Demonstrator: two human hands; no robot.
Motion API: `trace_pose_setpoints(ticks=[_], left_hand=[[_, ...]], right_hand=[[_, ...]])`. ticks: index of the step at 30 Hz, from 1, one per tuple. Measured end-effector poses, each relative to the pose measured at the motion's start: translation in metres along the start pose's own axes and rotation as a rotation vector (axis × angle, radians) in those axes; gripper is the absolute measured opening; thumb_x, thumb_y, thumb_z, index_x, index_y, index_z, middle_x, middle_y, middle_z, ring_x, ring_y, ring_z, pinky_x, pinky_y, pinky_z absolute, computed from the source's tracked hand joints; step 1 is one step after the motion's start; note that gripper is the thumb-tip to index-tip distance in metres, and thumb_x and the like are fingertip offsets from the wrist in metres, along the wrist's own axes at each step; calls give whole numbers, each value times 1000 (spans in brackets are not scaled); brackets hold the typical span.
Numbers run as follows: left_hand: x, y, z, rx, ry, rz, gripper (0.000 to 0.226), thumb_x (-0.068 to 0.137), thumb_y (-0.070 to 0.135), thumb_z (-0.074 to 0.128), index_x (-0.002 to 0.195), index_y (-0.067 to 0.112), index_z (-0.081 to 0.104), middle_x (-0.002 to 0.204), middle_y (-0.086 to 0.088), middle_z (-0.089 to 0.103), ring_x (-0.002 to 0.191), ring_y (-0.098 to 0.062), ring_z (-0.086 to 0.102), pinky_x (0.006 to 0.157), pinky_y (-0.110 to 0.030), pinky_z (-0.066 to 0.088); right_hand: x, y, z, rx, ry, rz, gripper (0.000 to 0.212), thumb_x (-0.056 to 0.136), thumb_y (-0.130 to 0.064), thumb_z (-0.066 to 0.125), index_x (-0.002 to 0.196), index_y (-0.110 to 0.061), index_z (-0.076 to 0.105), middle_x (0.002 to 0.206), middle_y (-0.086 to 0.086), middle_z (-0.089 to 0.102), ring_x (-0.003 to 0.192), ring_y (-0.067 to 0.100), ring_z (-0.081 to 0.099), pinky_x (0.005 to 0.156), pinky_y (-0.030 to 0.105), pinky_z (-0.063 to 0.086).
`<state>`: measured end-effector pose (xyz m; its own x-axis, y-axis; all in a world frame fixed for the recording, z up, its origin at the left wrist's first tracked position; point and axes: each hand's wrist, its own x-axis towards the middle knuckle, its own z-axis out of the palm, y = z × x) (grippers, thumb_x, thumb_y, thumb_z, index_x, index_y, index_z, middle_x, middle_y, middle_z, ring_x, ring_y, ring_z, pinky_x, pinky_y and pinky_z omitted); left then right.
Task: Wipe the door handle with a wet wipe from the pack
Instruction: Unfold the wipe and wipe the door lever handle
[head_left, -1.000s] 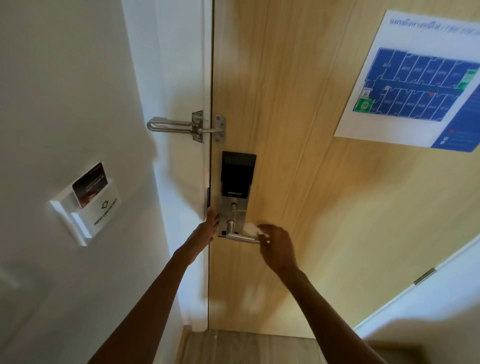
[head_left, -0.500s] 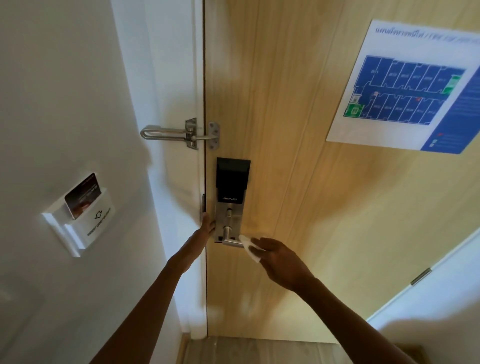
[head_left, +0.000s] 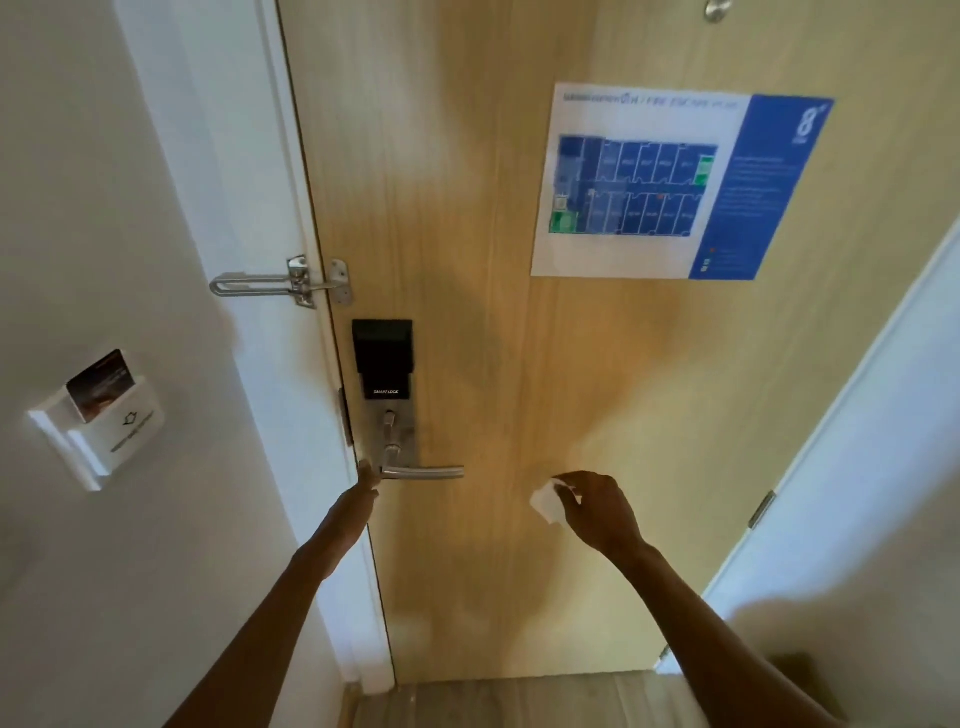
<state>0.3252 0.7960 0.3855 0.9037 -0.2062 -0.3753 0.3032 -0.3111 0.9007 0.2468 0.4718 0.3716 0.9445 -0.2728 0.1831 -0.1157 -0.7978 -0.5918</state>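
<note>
Head view, the only one: your right hand (head_left: 602, 512) pinches a small white wet wipe (head_left: 548, 503) in its fingers (head_left: 563, 480), crumpled and sticking out to the left of the hand. It hangs in front of the wooden door (head_left: 467, 208), well apart from the door handle (head_left: 423, 472). The handle is a metal lever whose long axis runs level, pivot at the left under the lock plate (head_left: 384, 395), free tip pointing right toward your wipe. So the handle lies to the left of the wipe and slightly higher. Your left hand (head_left: 366, 480) is the nearer one, fingertips right by the handle's pivot end at the door edge; whether they touch the metal or the frame, cannot tell. Its fingers look extended and hold nothing, but they are seen end-on and blurred, so open or curled, cannot tell either. Judgement: a wiping pass means bringing the wipe leftward onto the lever tip, then along the lever.

Hidden or unclear: the wipe pack is nowhere in view. The handle's underside and back are not visible. The poster (head_left: 675, 182) text is too blurred to read.
</note>
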Motion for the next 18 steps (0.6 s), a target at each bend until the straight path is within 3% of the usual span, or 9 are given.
trace_pose_setpoints(ticks=[4, 7, 12, 14, 15, 16, 17, 18], left_hand=[[-32, 10, 62, 74, -32, 114, 65, 98, 51, 12, 151, 15, 26, 159, -10, 26, 147, -27, 23, 118, -47, 17], [-46, 17, 111, 149, -91, 184, 66, 98, 50, 10, 150, 13, 26, 159, -10, 27, 146, -26, 26, 120, -46, 18], [-56, 31, 205, 223, -241, 134, 74, 95, 59, 10, 149, 12, 30, 156, -15, 31, 144, -28, 30, 117, -43, 23], [-60, 37, 244, 269, -322, 117, 74, 95, 59, 10, 149, 12, 30, 144, -17, 48, 128, -24, 48, 104, -37, 35], [-61, 40, 262, 290, -357, 122, 75, 95, 60, 11, 149, 12, 30, 125, -11, 60, 107, -18, 55, 90, -32, 40], [-63, 43, 280, 319, -377, 138, 76, 95, 61, 12, 148, 11, 33, 105, 2, 60, 89, -8, 51, 78, -28, 39], [-64, 46, 300, 358, -389, 161, 76, 95, 62, 13, 146, 11, 37, 96, 12, 55, 81, -1, 45, 72, -24, 36], [-66, 50, 319, 403, -406, 184, 76, 93, 64, 12, 142, 14, 43, 96, 10, 57, 80, -3, 46, 72, -26, 36]], right_hand=[[-35, 28, -31, 31, 39, 107, 22, 93, -26, 58, 111, -21, 71, 113, 3, 73, 95, 19, 70, 77, 27, 54], [-64, 52, -57, 44, 83, 166, 22, 93, -29, 58, 109, -22, 72, 114, 2, 73, 98, 21, 70, 81, 31, 55], [-111, 98, -107, 24, 148, 239, 25, 95, -33, 55, 110, -24, 72, 116, 0, 72, 98, 19, 70, 85, 32, 55], [-127, 121, -128, 22, 184, 300, 24, 95, -34, 55, 107, -25, 73, 115, -2, 72, 96, 18, 70, 83, 29, 53], [-135, 132, -138, 20, 198, 331, 24, 95, -34, 55, 107, -25, 73, 115, -1, 73, 95, 18, 70, 83, 28, 52], [-143, 144, -147, 15, 212, 361, 24, 95, -33, 54, 106, -23, 73, 114, 0, 73, 95, 19, 70, 83, 27, 51], [-151, 157, -157, 8, 227, 389, 24, 95, -31, 54, 106, -22, 73, 113, 2, 73, 94, 20, 70, 83, 27, 50], [-160, 169, -166, 5, 245, 418, 24, 95, -29, 54, 106, -19, 74, 112, 4, 73, 94, 22, 69, 84, 28, 50]])
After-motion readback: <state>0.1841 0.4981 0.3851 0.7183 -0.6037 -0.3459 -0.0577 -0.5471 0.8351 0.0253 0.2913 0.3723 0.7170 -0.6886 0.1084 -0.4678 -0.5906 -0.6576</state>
